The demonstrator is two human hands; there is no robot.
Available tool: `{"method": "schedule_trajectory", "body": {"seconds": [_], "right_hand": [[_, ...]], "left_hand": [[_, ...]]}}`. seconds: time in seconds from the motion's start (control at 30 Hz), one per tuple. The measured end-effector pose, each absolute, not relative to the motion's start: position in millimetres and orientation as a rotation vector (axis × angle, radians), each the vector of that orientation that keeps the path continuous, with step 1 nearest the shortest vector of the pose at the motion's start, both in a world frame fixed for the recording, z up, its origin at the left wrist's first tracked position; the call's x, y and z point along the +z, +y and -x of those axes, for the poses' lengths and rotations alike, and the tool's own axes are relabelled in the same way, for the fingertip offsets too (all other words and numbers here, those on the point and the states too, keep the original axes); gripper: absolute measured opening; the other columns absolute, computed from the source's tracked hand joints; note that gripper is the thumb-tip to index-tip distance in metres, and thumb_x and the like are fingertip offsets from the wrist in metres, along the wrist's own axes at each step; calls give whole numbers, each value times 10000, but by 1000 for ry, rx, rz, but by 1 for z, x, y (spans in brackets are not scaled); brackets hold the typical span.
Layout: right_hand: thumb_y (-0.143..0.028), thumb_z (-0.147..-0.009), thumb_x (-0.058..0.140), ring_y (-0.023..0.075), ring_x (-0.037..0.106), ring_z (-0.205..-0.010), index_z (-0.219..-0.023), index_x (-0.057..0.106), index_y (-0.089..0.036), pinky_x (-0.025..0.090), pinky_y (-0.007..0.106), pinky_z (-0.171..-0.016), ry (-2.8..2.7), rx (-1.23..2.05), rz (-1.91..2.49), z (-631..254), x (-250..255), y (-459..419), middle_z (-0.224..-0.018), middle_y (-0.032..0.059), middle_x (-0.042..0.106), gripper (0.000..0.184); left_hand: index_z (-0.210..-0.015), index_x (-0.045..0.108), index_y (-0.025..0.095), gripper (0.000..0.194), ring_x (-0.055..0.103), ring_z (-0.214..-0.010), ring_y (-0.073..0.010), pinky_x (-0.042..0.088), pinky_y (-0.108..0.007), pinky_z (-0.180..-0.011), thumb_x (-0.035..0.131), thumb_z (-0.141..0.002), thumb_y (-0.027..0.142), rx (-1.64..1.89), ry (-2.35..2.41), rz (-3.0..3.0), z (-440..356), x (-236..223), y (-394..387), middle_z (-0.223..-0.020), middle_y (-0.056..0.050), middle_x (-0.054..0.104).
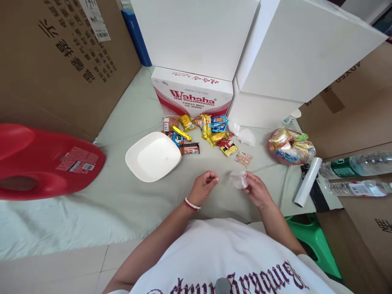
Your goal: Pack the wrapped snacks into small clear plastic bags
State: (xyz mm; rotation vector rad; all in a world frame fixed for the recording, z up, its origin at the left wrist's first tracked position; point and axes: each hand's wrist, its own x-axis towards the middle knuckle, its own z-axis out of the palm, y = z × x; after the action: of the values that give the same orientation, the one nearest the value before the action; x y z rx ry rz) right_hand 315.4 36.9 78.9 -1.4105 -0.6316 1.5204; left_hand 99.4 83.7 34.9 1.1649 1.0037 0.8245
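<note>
Pinched in my right hand [258, 190] is a small clear plastic bag [238, 179], slightly blurred. My left hand [204, 185], with a beaded bracelet at the wrist, is held just left of the bag with its fingers curled and thumb against them; whether anything is between them is hidden. An off-white plastic bowl [153, 157] stands to the left. Behind my hands lies a pile of wrapped snacks, with a yellow packet [206, 125], blue packets [219, 123] and a brown packet [190, 148]. One pinkish packet [243, 159] lies nearest the bag.
More clear bags [246, 136] lie by a bowl full of snacks [290, 146]. A white Wahaha carton [192, 94] backs the pile. At left is a red jug [52, 161]; at right, a white roll [308, 182], plastic bottles [357, 166] and a paper cup [292, 116].
</note>
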Motion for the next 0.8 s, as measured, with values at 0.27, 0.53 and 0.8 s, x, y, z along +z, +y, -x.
{"method": "schedule_trajectory", "body": {"seconds": [0.27,0.53,0.8], "right_hand": [[-467,-660,890,41,166,-483,-758,598,-198,97,183,-412,-574,1754,1310,-305,83,42,-583,-87,362,409],[-485,-652,885,37,197,-433,-704,570,-195,47,206,-385,-587,1817,1397,-325,82,43,-541,-87,380,432],[-515,-705,849,73,226,-489,-722,587,-231,214,213,-435,-639,1552,1350,-304,72,31,-576,-78,341,386]], "left_hand": [[-958,740,217,291,612,-995,-220,465,-365,-941,776,-781,446,902,894,-1474,-104,53,67,-1031,-79,681],[-846,619,177,413,543,-756,-131,455,-267,-739,760,-758,555,902,983,-925,-72,37,90,-779,1,602],[-632,423,220,518,338,-492,-92,298,-237,-489,539,-909,642,1185,1298,-813,-85,37,81,-522,65,363]]}}
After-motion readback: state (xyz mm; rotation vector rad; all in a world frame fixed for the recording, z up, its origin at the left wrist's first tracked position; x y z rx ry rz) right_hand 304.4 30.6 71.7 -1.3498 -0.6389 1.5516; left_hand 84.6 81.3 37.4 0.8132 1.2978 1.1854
